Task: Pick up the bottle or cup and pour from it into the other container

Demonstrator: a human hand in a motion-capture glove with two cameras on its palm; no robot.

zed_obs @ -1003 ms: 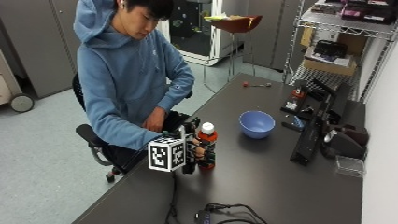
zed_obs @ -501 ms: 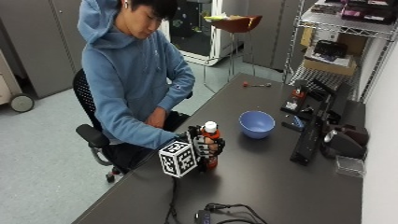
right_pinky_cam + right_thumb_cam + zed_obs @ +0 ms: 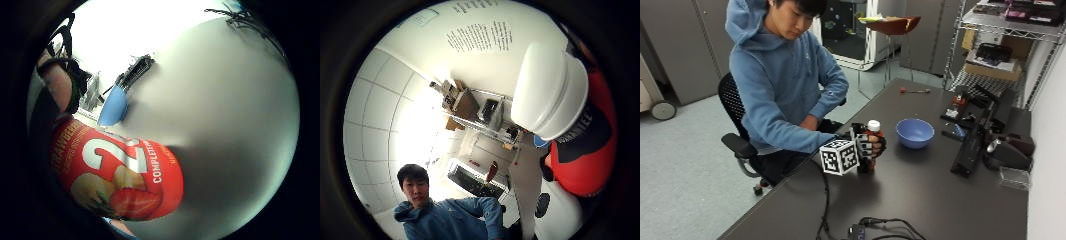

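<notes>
With the gloved right hand curled around the capped red bottle on the table, lift it straight, then carry it toward the blue bowl nearby.

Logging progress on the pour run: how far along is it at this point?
Done: the gloved right hand grips the red bottle. In hand: the bottle is upright at table level, white cap on; whether it has lifted off can't be told. Left: uncap, carry it to the blue bowl beside it, and pour.
</notes>
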